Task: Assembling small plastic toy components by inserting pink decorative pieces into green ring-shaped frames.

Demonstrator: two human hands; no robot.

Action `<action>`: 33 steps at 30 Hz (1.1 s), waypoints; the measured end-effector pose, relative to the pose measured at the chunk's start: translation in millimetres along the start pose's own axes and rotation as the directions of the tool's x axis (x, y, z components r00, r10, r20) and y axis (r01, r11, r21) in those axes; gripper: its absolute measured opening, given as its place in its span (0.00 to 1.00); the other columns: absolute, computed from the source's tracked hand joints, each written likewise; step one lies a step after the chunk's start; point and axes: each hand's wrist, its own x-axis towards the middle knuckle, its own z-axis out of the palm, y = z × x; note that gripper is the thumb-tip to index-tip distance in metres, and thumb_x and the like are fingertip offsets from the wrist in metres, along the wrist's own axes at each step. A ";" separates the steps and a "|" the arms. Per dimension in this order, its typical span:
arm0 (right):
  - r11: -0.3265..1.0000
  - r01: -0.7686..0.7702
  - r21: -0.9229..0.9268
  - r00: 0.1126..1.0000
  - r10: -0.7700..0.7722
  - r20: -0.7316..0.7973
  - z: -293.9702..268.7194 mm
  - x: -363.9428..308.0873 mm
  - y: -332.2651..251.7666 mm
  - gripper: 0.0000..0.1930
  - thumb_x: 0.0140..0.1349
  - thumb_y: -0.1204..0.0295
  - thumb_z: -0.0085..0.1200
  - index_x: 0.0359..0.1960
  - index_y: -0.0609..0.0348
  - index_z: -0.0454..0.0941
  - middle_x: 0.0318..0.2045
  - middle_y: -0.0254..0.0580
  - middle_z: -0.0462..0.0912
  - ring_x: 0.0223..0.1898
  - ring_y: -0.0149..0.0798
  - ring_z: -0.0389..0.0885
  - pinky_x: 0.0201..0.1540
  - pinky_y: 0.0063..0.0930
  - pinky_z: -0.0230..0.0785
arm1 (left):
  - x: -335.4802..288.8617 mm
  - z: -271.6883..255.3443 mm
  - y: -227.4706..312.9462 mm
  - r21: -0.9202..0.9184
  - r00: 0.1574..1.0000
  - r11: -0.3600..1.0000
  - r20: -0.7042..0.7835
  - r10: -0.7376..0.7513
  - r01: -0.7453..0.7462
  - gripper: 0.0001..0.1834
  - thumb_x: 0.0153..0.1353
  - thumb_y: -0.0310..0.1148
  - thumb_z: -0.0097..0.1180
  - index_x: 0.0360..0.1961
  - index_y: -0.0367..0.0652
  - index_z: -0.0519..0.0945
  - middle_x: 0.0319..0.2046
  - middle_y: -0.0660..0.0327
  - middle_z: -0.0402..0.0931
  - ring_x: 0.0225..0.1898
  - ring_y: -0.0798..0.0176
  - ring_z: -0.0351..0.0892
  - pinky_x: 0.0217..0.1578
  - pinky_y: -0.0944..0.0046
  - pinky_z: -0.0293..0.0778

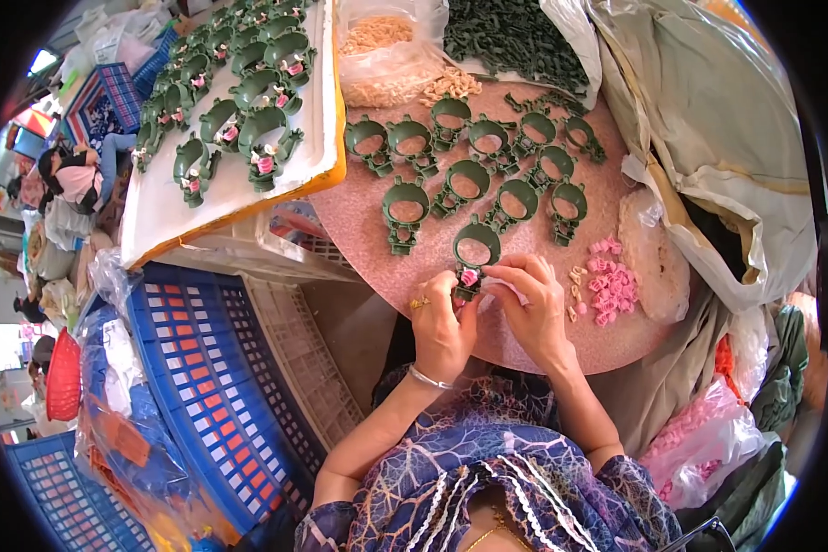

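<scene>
Near the table's front edge I hold a green plastic ring-shaped piece [477, 234] with a narrow stem pointing toward me. A pink rose [469, 277] sits on its stem. My left hand [444, 324] is closed around the stem, thumb and index finger beside the rose. My right hand [535, 311] meets the piece from the other side, its fingertips pinched together; what is between them is hidden. Just beyond, several similar green pieces [515, 200] without roses lie in rows. Right of my right hand are a heap of small pink roses [611, 287] and a few tiny beige parts [576, 293].
At the left, a white board [317, 120] carries several green pieces with roses. Bagged beige parts [377, 37] and a dark green heap [515, 41] lie at the table's back. Blue crates [213, 368] stand left; a large sack [708, 120] borders the right. Another person [74, 175] sits far left.
</scene>
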 end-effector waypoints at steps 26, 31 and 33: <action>0.878 -0.239 0.416 0.953 0.295 -0.074 12.8 -15.0 -26.0 0.49 0.48 0.84 0.64 0.73 0.56 0.51 0.54 0.46 0.66 0.47 0.36 0.71 0.44 0.27 0.71 | -14.7 -3.0 4.5 -0.080 0.934 0.942 -0.177 0.309 -0.327 0.21 0.54 0.21 0.65 0.46 0.38 0.68 0.47 0.45 0.78 0.46 0.44 0.79 0.45 0.52 0.76; 0.872 -0.250 0.420 0.953 0.299 -0.055 9.5 -13.3 -31.9 0.53 0.48 0.81 0.63 0.75 0.54 0.44 0.54 0.44 0.67 0.45 0.34 0.72 0.43 0.28 0.70 | -18.2 -7.6 5.3 -0.115 0.944 0.944 -0.154 0.291 -0.310 0.24 0.51 0.22 0.67 0.46 0.37 0.68 0.46 0.45 0.79 0.44 0.44 0.80 0.45 0.52 0.77; 0.828 -0.269 0.493 0.947 0.321 -0.023 3.6 -9.9 -36.2 0.52 0.49 0.80 0.63 0.75 0.53 0.43 0.53 0.43 0.68 0.44 0.34 0.72 0.43 0.28 0.70 | -18.3 -8.8 6.9 -0.147 0.958 0.954 -0.164 0.236 -0.260 0.24 0.51 0.22 0.68 0.46 0.37 0.69 0.46 0.46 0.79 0.43 0.44 0.80 0.45 0.52 0.77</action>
